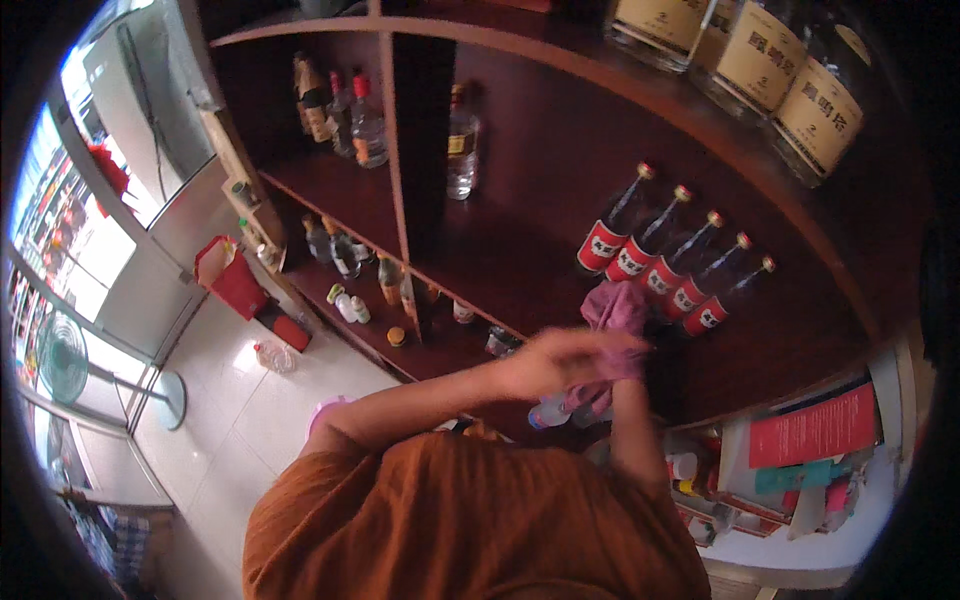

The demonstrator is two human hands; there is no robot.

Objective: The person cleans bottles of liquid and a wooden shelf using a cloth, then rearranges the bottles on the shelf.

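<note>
A bunched pink cloth (pixel 613 304) is wrapped about my right hand (pixel 624 367), just in front of the red-labelled bottles. The cloth hides most of that hand's fingers, and folds of it hang below. My left hand (pixel 559 364) reaches across from the left, blurred, its fingers lying over the cloth at the right wrist; their grip is unclear. Several dark glass bottles with red labels (pixel 660 277) and gold caps stand in a slanting row on the dark wooden shelf (pixel 525 247). The cloth's upper end overlaps the nearer bottles in view.
Large bottles with cream labels (pixel 817 112) stand at the upper right. A clear bottle (pixel 463 150) stands beside the wooden divider (pixel 397 172), with more bottles (pixel 341 251) in the left compartments. Below right lie a red printed sheet (pixel 814 426) and small goods. A fan (pixel 64 356) stands at left.
</note>
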